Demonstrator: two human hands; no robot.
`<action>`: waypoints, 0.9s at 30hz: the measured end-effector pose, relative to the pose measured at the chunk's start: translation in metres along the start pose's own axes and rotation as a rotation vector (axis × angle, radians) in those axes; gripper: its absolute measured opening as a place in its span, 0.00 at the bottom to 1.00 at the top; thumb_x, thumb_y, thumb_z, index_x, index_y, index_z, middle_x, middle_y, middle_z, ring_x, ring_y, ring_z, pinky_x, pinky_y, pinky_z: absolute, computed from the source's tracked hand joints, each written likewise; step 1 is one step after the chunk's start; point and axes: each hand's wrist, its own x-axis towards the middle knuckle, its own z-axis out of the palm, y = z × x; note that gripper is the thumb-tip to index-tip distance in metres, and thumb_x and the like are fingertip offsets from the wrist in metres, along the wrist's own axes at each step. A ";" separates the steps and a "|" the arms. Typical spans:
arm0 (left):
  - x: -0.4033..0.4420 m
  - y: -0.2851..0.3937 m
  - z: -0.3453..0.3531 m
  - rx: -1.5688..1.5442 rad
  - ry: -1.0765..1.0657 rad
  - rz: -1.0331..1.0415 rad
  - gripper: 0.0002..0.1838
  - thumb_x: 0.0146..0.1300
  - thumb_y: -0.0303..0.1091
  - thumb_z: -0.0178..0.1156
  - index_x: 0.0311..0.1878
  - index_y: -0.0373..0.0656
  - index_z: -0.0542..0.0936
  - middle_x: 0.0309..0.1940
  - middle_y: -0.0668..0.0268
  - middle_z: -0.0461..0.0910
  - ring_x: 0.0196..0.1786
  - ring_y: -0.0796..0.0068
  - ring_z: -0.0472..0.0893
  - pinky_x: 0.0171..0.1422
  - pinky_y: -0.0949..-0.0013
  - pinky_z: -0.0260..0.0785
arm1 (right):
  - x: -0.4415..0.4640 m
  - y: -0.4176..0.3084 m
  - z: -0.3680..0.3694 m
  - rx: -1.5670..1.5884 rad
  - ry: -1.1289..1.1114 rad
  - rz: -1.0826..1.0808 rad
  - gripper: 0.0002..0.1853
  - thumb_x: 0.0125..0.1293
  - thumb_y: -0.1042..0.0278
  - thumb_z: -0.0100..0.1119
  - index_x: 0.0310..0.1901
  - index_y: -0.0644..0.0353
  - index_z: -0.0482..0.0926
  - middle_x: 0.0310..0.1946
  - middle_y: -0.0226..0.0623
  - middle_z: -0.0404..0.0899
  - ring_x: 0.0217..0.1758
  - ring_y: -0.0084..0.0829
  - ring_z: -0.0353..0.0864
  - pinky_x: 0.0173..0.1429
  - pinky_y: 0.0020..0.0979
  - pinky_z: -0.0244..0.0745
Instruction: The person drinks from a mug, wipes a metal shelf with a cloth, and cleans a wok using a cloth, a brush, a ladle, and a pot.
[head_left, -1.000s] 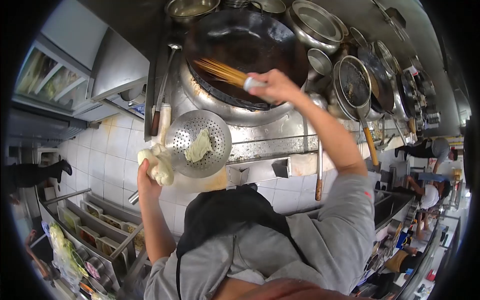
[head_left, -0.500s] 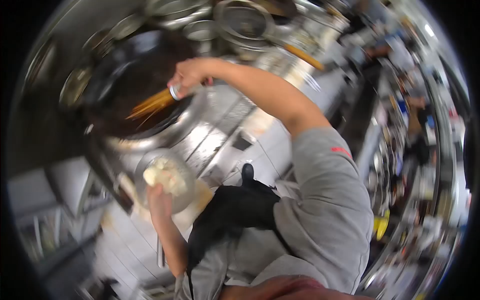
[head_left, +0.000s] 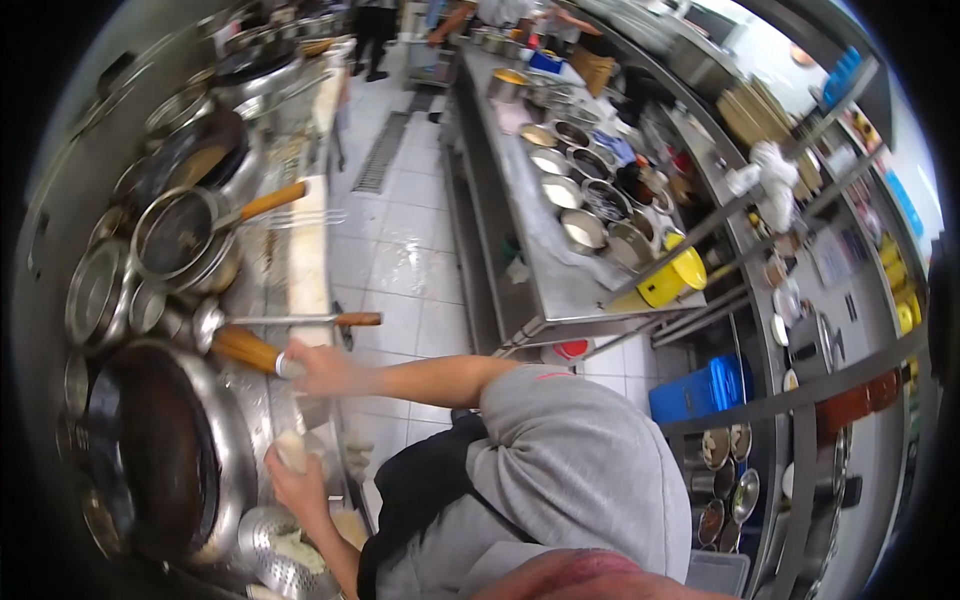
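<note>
My right hand [head_left: 318, 368], somewhat blurred, is closed around the banded end of a bamboo wok brush [head_left: 248, 348]. The bristles point left, toward a large dark wok [head_left: 150, 450] on the range. Lower down, my left hand [head_left: 298, 482] has its fingers round a pale, rounded thing [head_left: 291, 451] whose kind I cannot make out. Below that hand, a perforated metal colander [head_left: 262, 530] holds whitish food pieces [head_left: 300, 550]. Just beyond the brush, a ladle [head_left: 290, 320] with a wooden handle end lies across the range edge.
A wood-handled strainer [head_left: 180, 235] rests over a pot at the left, with a second wok [head_left: 195, 160] behind it. Across the tiled aisle [head_left: 400, 260] stands a steel table [head_left: 570, 300] bearing several bowls and a yellow container [head_left: 675, 275]. People [head_left: 500, 12] stand at the far end.
The view has swung, bringing the aisle and steel table into sight. My right hand and the brush have moved out from over the wok. My left hand has left the bowl of pale food.
</note>
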 end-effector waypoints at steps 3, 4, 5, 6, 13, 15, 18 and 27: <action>0.011 -0.014 0.035 0.306 0.013 0.093 0.33 0.52 0.39 0.64 0.61 0.38 0.68 0.51 0.44 0.76 0.51 0.41 0.76 0.55 0.48 0.69 | 0.024 0.062 0.002 -0.236 -0.096 -0.133 0.29 0.46 0.65 0.68 0.54 0.54 0.74 0.45 0.55 0.79 0.49 0.55 0.78 0.54 0.46 0.74; 0.015 -0.022 0.045 0.360 0.026 0.089 0.32 0.53 0.40 0.64 0.60 0.38 0.69 0.50 0.44 0.76 0.50 0.41 0.77 0.54 0.48 0.70 | 0.026 0.073 -0.005 -0.284 -0.164 -0.166 0.30 0.45 0.65 0.68 0.55 0.54 0.74 0.47 0.54 0.78 0.50 0.56 0.78 0.55 0.46 0.74; 0.018 -0.030 0.056 0.410 0.044 0.085 0.32 0.53 0.41 0.64 0.60 0.38 0.69 0.48 0.44 0.77 0.49 0.41 0.77 0.53 0.47 0.70 | 0.024 0.078 -0.014 -0.301 -0.181 -0.207 0.31 0.46 0.66 0.68 0.56 0.54 0.74 0.47 0.54 0.77 0.50 0.56 0.77 0.56 0.45 0.73; 0.019 -0.033 0.066 0.456 0.063 0.076 0.31 0.54 0.42 0.64 0.59 0.38 0.70 0.47 0.44 0.77 0.49 0.42 0.78 0.51 0.47 0.70 | 0.018 0.074 -0.022 -0.322 -0.204 -0.250 0.31 0.46 0.66 0.68 0.56 0.54 0.74 0.48 0.53 0.76 0.51 0.56 0.77 0.56 0.45 0.73; 0.011 -0.018 0.065 0.539 0.080 -0.122 0.34 0.54 0.51 0.65 0.59 0.38 0.71 0.48 0.47 0.78 0.51 0.44 0.77 0.53 0.48 0.70 | -0.064 0.120 -0.086 -0.132 -0.203 -0.285 0.28 0.54 0.66 0.64 0.58 0.59 0.72 0.49 0.53 0.72 0.54 0.52 0.73 0.59 0.46 0.69; 0.008 -0.004 0.064 0.617 0.065 -0.158 0.37 0.54 0.53 0.64 0.61 0.38 0.69 0.51 0.47 0.75 0.54 0.44 0.75 0.57 0.49 0.69 | -0.083 0.162 -0.108 -0.135 -0.203 -0.262 0.27 0.54 0.66 0.64 0.57 0.62 0.73 0.49 0.53 0.72 0.55 0.52 0.73 0.59 0.46 0.69; 0.006 0.000 0.076 0.652 0.222 -0.155 0.39 0.53 0.54 0.65 0.63 0.39 0.68 0.54 0.47 0.73 0.56 0.44 0.73 0.60 0.49 0.68 | -0.111 0.194 -0.158 -0.147 -0.179 -0.160 0.26 0.55 0.67 0.63 0.57 0.63 0.73 0.51 0.53 0.72 0.56 0.53 0.73 0.60 0.45 0.68; -0.003 0.028 0.082 0.699 0.692 0.140 0.41 0.51 0.59 0.68 0.63 0.41 0.73 0.59 0.51 0.74 0.61 0.54 0.74 0.67 0.56 0.64 | -0.134 0.299 -0.274 -0.893 0.010 -0.188 0.12 0.53 0.68 0.58 0.40 0.59 0.82 0.39 0.45 0.81 0.48 0.45 0.78 0.52 0.44 0.76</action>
